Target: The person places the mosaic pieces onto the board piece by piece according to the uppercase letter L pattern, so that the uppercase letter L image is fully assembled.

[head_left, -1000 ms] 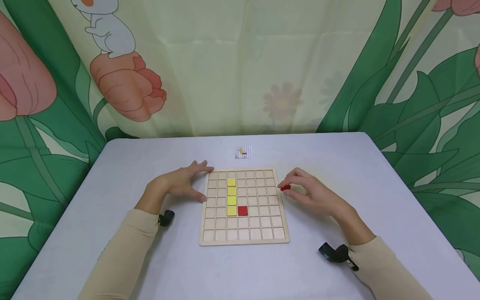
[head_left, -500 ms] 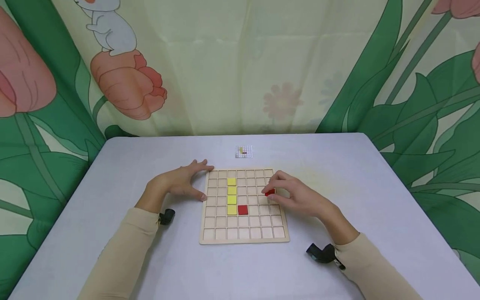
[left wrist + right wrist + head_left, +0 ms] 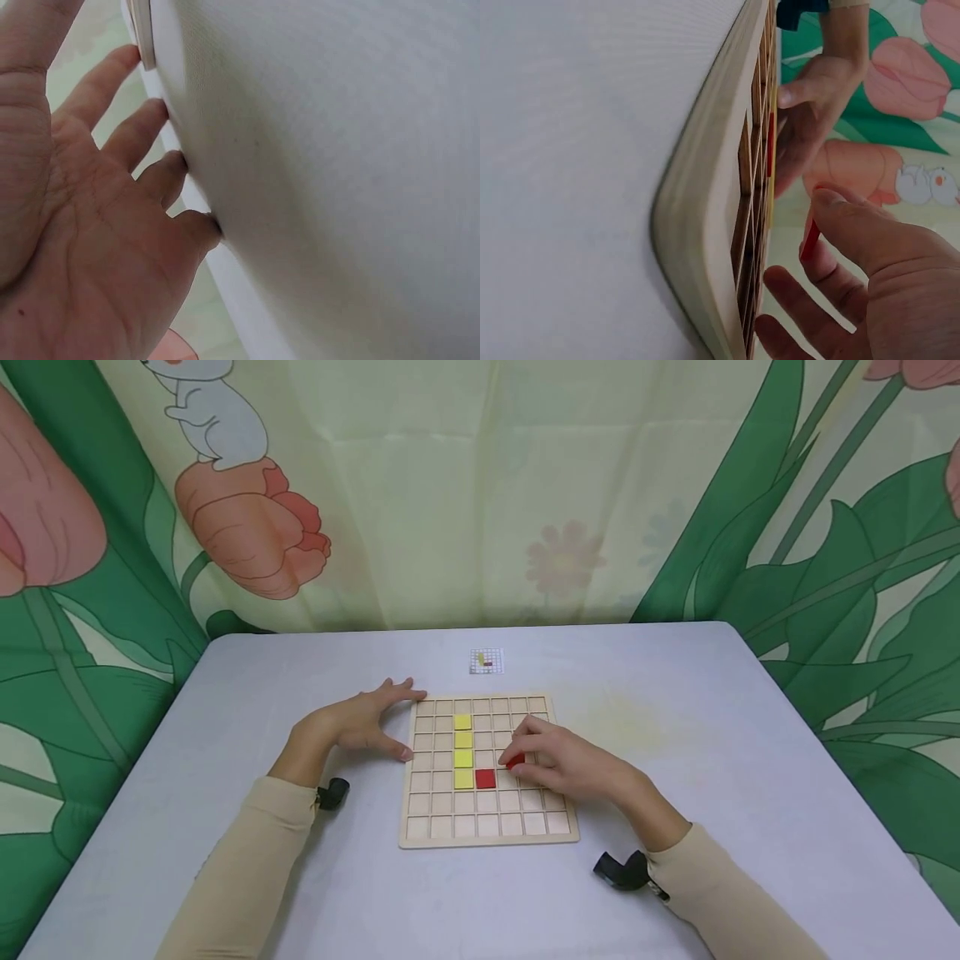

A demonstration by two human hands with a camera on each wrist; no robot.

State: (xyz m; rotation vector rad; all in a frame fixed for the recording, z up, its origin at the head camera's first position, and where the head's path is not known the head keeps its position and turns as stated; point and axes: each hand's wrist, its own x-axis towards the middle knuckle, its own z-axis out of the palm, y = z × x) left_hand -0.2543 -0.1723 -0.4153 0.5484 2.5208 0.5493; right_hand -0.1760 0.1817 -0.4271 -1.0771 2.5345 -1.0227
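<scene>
My left hand rests at the left edge of a wooden grid board, thumb and index finger touching its rim with the fingers spread. In the left wrist view its fingertips meet the white tabletop beside the board's corner. Over the right half of the board, my right hand pinches a red square tile between thumb and fingers, held above the grid. On the board a column of several yellow tiles sits in the cells. One red tile lies directly right of the lowest yellow one.
A small card printed with a coloured grid pattern lies behind the board. The white-covered table extends around the board, and a patterned curtain hangs behind it.
My right hand has carried the pinched red tile leftward and slightly nearer, from beside the board's right edge to over its cells. My left hand has stayed at the left edge.
</scene>
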